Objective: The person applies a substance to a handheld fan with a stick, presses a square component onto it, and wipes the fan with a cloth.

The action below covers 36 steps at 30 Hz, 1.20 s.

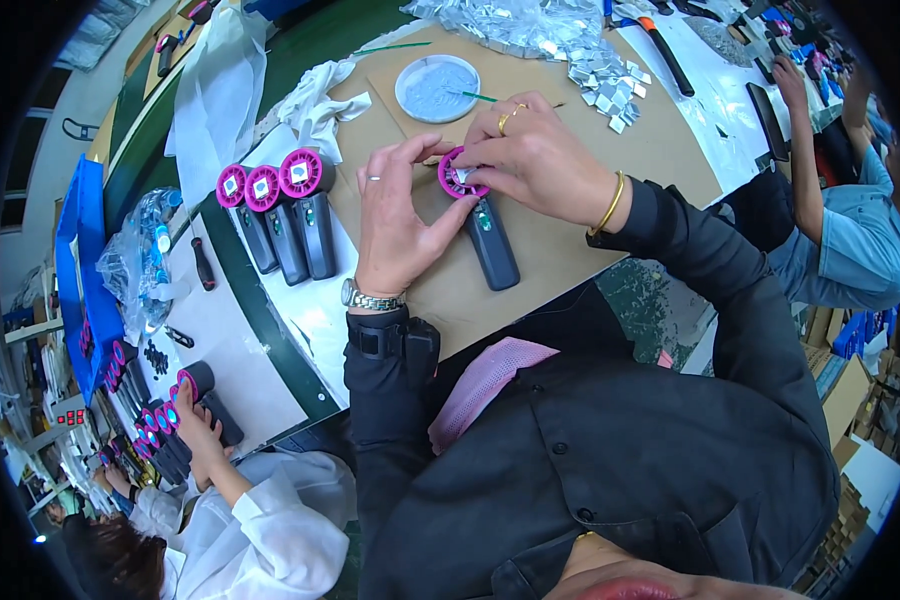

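A handheld fan (493,248) with a dark handle and a magenta round head lies on the brown cardboard in front of me. My left hand (395,220) holds its head from the left, thumb by the neck and fingers curled at the far side. Over the head, my right hand (545,160) pinches a small whitish square piece (462,175) against the magenta grille; its fingertips partly hide the piece. Just beyond is a round white dish (400,97) of greyish paste (432,88), with a thin green stick (478,96) resting in it.
Three similar fans (286,240) with square pieces on their heads lie to the left. Silvery square pieces (610,90) are heaped at the far side, near an orange-and-black-handled tool (665,55). A screwdriver (202,262) lies left. A co-worker (260,530) handles more fans at lower left; another person (850,240) is right.
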Each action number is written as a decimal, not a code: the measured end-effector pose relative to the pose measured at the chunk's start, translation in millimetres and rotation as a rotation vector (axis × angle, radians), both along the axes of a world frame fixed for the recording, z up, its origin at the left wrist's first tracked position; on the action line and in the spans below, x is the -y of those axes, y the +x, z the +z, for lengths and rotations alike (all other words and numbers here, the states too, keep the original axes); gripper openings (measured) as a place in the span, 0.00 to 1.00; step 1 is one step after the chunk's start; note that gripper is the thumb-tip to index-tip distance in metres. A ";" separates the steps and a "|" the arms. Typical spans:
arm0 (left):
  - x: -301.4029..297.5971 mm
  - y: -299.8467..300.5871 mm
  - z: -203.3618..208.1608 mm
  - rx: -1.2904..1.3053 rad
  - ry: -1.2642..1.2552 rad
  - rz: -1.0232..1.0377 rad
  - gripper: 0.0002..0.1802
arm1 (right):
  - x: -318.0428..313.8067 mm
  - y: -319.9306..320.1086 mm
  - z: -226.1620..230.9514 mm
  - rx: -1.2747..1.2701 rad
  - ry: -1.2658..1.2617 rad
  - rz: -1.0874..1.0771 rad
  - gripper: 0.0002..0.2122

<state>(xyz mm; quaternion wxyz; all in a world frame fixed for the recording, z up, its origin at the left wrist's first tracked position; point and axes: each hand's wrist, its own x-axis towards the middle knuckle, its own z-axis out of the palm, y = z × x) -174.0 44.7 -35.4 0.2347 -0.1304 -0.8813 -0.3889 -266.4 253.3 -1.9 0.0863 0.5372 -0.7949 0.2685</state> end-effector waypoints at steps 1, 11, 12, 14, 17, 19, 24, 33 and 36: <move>-0.2 -0.1 -0.1 0.004 0.001 0.001 0.40 | -1.9 1.6 -2.5 -0.015 -0.013 -0.005 0.10; 2.3 -0.1 -1.9 0.008 -0.010 -0.010 0.40 | -9.6 23.6 -8.5 -0.193 -0.028 -0.001 0.17; 2.0 -0.2 -1.4 0.007 -0.014 -0.011 0.40 | -10.7 25.2 -8.0 -0.193 -0.017 -0.012 0.18; 1.8 -0.3 0.0 0.004 -0.022 -0.012 0.40 | -12.2 26.9 -7.1 -0.194 0.004 -0.035 0.20; -3.8 -0.7 -1.6 0.005 -0.048 -0.004 0.41 | -17.8 26.3 -3.3 -0.124 -0.054 -0.070 0.22; -5.0 -0.7 -1.8 0.006 -0.061 0.001 0.41 | -18.9 26.3 -2.2 -0.089 -0.083 -0.087 0.23; -7.3 2.2 -2.4 -0.033 0.041 -0.052 0.43 | -14.9 26.5 -10.6 0.673 -0.286 -0.183 0.30; -7.8 6.0 4.5 -0.085 0.079 -0.144 0.47 | -5.5 23.9 -20.0 1.300 -0.392 -0.145 0.32; -7.0 6.5 5.7 -0.084 0.070 -0.138 0.46 | -3.4 22.3 -18.7 1.324 -0.392 -0.165 0.30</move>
